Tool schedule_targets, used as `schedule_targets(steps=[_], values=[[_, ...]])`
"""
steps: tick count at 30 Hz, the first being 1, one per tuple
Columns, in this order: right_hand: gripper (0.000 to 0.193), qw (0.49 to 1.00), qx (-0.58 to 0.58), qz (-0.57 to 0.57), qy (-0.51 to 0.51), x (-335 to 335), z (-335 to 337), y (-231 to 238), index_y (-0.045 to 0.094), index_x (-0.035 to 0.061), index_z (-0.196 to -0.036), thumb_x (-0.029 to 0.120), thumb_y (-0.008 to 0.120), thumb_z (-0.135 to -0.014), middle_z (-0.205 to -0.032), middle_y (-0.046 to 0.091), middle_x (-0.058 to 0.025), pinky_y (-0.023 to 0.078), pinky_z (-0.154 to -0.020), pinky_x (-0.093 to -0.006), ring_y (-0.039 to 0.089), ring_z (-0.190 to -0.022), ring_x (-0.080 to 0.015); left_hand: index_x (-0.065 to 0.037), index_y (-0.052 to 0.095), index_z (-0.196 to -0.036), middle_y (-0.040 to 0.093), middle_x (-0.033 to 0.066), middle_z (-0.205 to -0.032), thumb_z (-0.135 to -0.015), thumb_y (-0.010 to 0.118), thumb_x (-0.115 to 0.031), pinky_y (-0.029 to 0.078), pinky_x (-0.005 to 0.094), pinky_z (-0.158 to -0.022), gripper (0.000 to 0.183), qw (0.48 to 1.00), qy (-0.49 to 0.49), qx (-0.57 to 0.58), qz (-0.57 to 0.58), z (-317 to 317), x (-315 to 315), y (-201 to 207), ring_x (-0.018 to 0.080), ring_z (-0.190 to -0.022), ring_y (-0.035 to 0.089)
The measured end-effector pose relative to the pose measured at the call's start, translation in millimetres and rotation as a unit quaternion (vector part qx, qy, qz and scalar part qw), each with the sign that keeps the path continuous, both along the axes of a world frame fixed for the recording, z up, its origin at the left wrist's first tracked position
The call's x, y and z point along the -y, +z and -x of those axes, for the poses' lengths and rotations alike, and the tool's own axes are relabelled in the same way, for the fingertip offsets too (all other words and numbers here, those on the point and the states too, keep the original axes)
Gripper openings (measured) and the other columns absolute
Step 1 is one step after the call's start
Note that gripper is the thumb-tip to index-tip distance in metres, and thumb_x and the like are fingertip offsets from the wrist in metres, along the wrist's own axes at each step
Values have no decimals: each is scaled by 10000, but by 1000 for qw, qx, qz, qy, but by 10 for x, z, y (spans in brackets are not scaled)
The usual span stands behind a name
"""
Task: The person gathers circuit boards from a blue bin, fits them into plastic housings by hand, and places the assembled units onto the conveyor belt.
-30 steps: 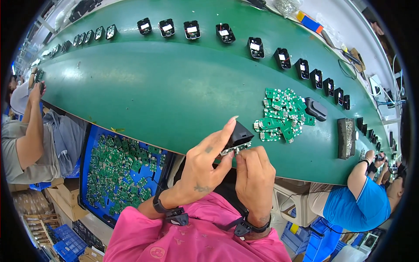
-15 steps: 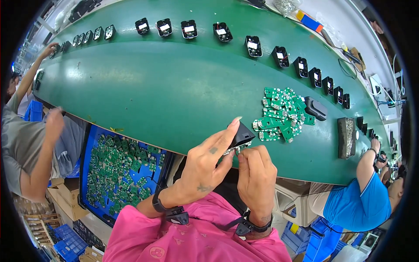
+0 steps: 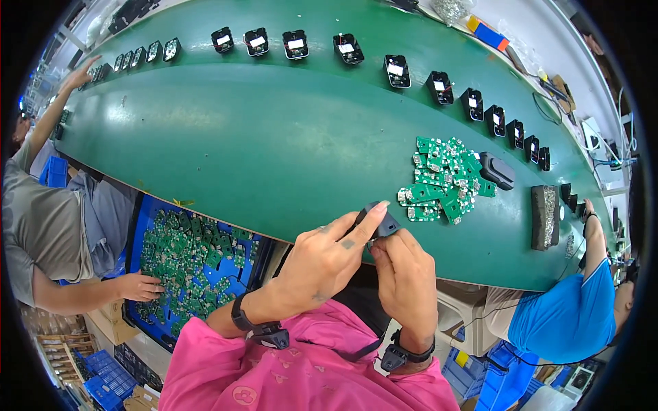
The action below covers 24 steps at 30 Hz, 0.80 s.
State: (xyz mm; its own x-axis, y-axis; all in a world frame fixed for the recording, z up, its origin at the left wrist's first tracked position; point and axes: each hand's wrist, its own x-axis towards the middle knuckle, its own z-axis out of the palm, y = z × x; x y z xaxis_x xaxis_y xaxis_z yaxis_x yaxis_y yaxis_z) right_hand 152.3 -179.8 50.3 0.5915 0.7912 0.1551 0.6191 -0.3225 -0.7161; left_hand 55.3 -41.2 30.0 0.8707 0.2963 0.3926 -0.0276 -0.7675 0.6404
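Note:
A black plastic housing [image 3: 386,226] is held over the near edge of the green table, in front of me. My left hand [image 3: 323,259] is closed around it, thumb lying along its top. Against the housing's lower edge, my right hand [image 3: 407,279] has its thumb and forefinger pinched together. What sits between those fingertips is hidden; only a small light glint shows beside them. Just beyond my hands lies a heap of green circuit boards [image 3: 447,179]. A dark rounded case [image 3: 496,171] rests against the heap's right side.
Open black housings [image 3: 397,72] line the table's far side in a curve. A dark foam block [image 3: 545,218] stands to the right. At lower left, a blue tray [image 3: 226,272] holds circuit boards, with a co-worker's hand [image 3: 140,286] in it. Another person [image 3: 562,315] works at right.
The housing has tilted in my left hand, and the light board edge seen under it is now hidden. The left co-worker's near hand has come down into the tray.

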Motion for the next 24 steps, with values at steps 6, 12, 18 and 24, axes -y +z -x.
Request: schedule_targets(steps=[6, 12, 18, 24], values=[[39, 999, -29, 2, 29, 14, -51, 9, 611, -17, -935, 7, 612, -904, -866, 607, -171, 481, -651, -434, 602, -760, -393, -58, 518, -1444, 674, 177, -1110, -766, 637, 79, 569, 397, -770, 702, 994, -25, -33, 101, 23, -32, 51, 347, -882, 685], [40, 1000, -19, 2, 18, -19, -29, -33, 595, -5, -942, 13, 601, -907, -857, 592, -173, 482, -632, -481, 606, -745, -403, -43, 523, -1438, 667, 169, -1068, -775, 636, 58, 566, 396, -753, 681, 999, -8, -49, -4, 29, 33, 53, 335, -840, 678], [49, 1000, -9, -17, -18, -81, 24, -169, 606, -19, -934, -4, 618, -890, -827, 598, -164, 473, -621, -441, 603, -722, -370, -37, 533, -1425, 663, 189, -1063, -764, 654, 35, 573, 371, -706, 676, 999, 38, -26, -13, 17, 80, -107, 337, -809, 681], [75, 978, -87, -105, -156, 114, -15, -191, 640, -30, -934, 42, 660, -935, -839, 589, -27, 440, -574, -232, 548, -685, -69, -92, 391, -1548, 621, 103, -1121, -888, 592, 53, 572, 281, -789, 705, 875, -37, -58, 479, -17, -84, -62, 137, -882, 673]])
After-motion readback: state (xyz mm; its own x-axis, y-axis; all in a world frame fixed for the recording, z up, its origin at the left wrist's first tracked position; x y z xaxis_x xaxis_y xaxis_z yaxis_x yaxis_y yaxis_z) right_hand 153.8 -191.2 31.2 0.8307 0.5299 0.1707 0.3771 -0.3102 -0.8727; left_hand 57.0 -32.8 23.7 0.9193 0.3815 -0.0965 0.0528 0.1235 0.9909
